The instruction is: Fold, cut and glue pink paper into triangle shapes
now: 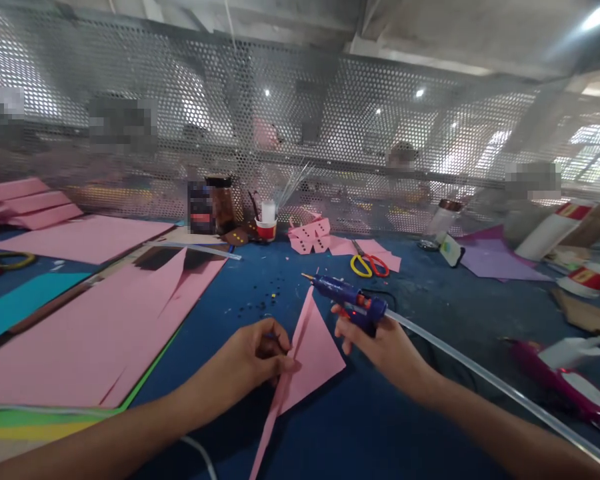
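Observation:
My left hand [263, 353] pinches a folded piece of pink paper [317, 357], with thumb and fingers on its narrow folded strip. The paper has a pointed top and a triangular flap spreading to the right. In my right hand [387, 347] is a blue hot glue gun [347, 293], its fingers wrapped round the handle. The gun's metal nozzle points left, just above the paper's tip; whether it touches I cannot tell. From the gun's back end a long clear glue stick [480, 370] runs down to the right.
Large pink sheets [80, 327] lie at left. Behind my hands are scissors [370, 265], a dotted pink paper piece [310, 235] and a cup [266, 230]. A magenta tool [563, 383] lies at right, purple paper [500, 257] beyond it. A perforated metal screen [300, 133] stands behind.

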The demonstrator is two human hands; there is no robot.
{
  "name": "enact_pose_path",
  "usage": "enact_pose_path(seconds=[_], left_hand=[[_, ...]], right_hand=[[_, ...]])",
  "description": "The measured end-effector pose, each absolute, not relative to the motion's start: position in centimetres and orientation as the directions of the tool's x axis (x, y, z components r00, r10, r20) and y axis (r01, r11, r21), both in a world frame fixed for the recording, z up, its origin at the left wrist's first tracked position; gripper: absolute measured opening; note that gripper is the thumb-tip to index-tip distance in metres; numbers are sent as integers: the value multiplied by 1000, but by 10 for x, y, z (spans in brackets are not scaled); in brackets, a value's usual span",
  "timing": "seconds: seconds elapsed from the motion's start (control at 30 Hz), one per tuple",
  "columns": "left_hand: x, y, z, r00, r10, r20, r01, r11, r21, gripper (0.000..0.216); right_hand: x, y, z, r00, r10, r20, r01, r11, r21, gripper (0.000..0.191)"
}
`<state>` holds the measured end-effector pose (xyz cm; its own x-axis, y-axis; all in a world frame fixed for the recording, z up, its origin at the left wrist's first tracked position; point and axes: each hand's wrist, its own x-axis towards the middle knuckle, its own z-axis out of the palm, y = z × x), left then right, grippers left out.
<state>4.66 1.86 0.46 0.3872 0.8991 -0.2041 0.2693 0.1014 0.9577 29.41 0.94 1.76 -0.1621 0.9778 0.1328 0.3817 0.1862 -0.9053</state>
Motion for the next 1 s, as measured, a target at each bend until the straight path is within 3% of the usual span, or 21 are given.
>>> enact_pose_path(seconds=[0.23,0.4,0.6,0.7,1.0], left_hand=[[51,18,5,405,890,-210,353,60,934,31],[50,8,11,423,884,-198,473,-29,881,16],[50,-4,11,416,906,-72,661,-247,709,16],[46,-10,9,435,900,-28,738,-338,584,6],[40,-18,19,488,872,-45,828,-446,340,4]], right_hand=[[284,2,7,-238,969,61,136,96,-986,37],[279,1,-3,-292,956,28,110,62,-992,38],[278,1,-6,-291,956,34,83,61,-995,41],[279,-1,-4,-300,954,29,74,54,-996,37],[285,-1,-7,-321,944,71,129,118,-985,32]])
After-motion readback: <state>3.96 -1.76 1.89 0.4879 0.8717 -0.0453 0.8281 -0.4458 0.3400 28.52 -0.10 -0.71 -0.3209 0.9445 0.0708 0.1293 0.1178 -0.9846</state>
